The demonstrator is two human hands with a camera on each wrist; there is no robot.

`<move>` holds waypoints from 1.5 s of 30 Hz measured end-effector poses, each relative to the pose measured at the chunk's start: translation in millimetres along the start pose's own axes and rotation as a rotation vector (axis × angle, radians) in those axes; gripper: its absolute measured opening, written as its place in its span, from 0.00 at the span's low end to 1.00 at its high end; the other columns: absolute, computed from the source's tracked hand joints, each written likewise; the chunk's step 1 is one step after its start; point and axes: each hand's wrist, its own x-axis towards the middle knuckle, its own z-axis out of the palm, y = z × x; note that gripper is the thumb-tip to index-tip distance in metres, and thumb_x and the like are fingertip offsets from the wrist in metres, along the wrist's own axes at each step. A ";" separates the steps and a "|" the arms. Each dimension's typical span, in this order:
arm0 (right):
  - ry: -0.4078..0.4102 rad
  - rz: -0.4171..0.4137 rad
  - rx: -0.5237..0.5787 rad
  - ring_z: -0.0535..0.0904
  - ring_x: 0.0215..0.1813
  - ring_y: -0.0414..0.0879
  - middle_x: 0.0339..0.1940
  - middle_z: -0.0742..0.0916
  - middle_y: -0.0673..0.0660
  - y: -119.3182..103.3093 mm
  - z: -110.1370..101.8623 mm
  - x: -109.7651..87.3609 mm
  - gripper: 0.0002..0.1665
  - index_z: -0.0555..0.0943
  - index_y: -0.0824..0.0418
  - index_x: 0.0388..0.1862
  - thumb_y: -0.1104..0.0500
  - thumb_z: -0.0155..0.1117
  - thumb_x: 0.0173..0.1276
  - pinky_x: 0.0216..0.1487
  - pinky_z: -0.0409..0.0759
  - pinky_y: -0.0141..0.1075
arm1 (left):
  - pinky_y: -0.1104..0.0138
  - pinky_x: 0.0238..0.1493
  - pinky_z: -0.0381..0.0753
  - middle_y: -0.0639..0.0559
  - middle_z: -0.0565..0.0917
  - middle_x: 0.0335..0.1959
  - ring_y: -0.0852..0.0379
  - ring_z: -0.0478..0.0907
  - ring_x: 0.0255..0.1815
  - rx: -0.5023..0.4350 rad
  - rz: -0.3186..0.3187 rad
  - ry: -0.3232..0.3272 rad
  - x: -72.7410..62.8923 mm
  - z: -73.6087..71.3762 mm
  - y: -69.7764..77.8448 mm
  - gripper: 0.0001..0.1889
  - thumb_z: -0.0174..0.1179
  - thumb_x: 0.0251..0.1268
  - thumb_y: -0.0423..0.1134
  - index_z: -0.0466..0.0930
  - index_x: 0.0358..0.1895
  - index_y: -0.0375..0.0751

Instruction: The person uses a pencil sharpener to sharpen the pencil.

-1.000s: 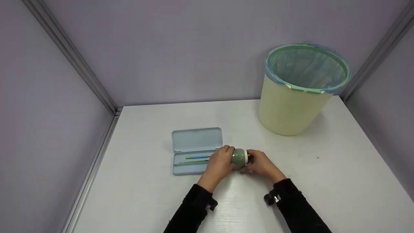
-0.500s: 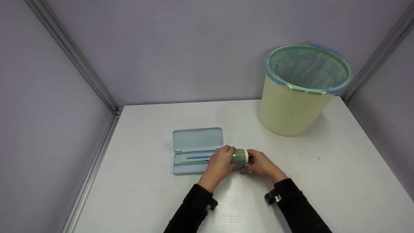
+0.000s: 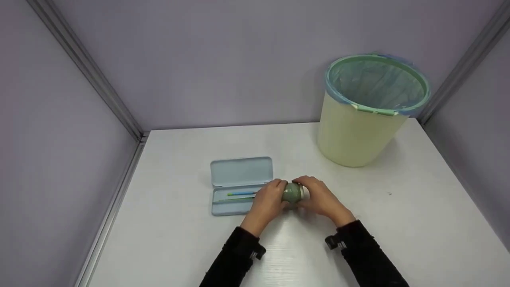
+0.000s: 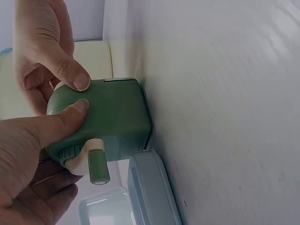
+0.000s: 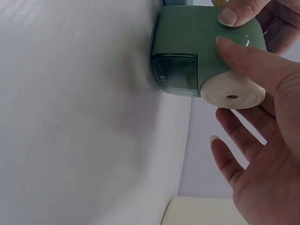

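Note:
A green crank pencil sharpener [image 3: 292, 193] sits on the white table between both hands. My left hand [image 3: 269, 203] grips it on the crank side; in the left wrist view, its thumb lies on the body beside the cream crank arm and green crank handle [image 4: 98, 166]. From the other end my right hand [image 3: 322, 201] holds the body, its thumb pressed near the left thumb. The right wrist view shows the cream round face [image 5: 234, 89] with a small hole and a dark see-through shavings drawer [image 5: 176, 75]. No pencil shows in the hole.
Left of the sharpener lies a light-blue pencil case [image 3: 242, 171], its lid folded back. Inside are a blue pencil [image 3: 241, 193] and a thin green stick-like item [image 3: 235, 200]. A cream bin [image 3: 352, 131] with a blue liner stands at the back right. A small dark speck [image 3: 389, 193] lies right of the hands.
My right hand has shifted from the cream face onto the sharpener's body, its fingers now reaching over the far edge. The left hand keeps its grip, and the sharpener stays in place.

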 end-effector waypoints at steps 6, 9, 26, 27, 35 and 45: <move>0.020 0.039 -0.076 0.82 0.60 0.58 0.56 0.88 0.58 -0.9 -2.6 1.3 0.33 0.83 0.62 0.59 0.65 0.84 0.52 0.61 0.76 0.58 | 0.62 0.56 0.83 0.46 0.83 0.56 0.51 0.83 0.57 0.026 0.018 0.016 1.7 2.3 1.0 0.30 0.77 0.58 0.40 0.79 0.63 0.36; 0.020 0.064 -0.118 0.81 0.61 0.57 0.57 0.87 0.57 0.6 -5.1 2.1 0.34 0.83 0.61 0.59 0.63 0.84 0.52 0.60 0.74 0.59 | 0.61 0.57 0.83 0.46 0.82 0.58 0.51 0.82 0.58 0.029 0.021 0.006 5.3 3.0 2.5 0.30 0.77 0.59 0.41 0.78 0.64 0.36; 0.036 0.082 -0.232 0.79 0.63 0.59 0.60 0.86 0.59 13.9 -14.4 16.8 0.34 0.82 0.61 0.62 0.60 0.83 0.55 0.59 0.73 0.60 | 0.62 0.59 0.82 0.44 0.81 0.63 0.49 0.80 0.63 0.053 0.038 -0.008 30.6 6.7 -1.8 0.30 0.73 0.64 0.38 0.76 0.68 0.34; 0.038 0.085 -0.228 0.79 0.63 0.59 0.60 0.86 0.59 14.6 -15.1 17.0 0.35 0.82 0.61 0.62 0.61 0.83 0.55 0.59 0.72 0.60 | 0.62 0.60 0.82 0.44 0.81 0.63 0.49 0.80 0.63 0.054 0.040 -0.004 31.7 7.3 -1.7 0.30 0.73 0.64 0.38 0.76 0.68 0.34; 0.030 0.107 -0.206 0.79 0.64 0.59 0.62 0.85 0.59 18.3 -18.8 20.5 0.35 0.82 0.61 0.63 0.62 0.82 0.55 0.59 0.72 0.59 | 0.61 0.59 0.82 0.42 0.81 0.62 0.48 0.81 0.62 0.017 0.034 0.009 38.7 11.7 0.9 0.29 0.71 0.66 0.36 0.75 0.68 0.33; 0.006 0.107 -0.169 0.79 0.65 0.62 0.64 0.84 0.63 20.4 -18.9 21.3 0.37 0.79 0.65 0.66 0.66 0.79 0.56 0.62 0.73 0.64 | 0.60 0.60 0.82 0.40 0.79 0.66 0.47 0.80 0.64 0.007 0.004 -0.018 40.2 12.0 3.4 0.35 0.70 0.67 0.36 0.68 0.75 0.32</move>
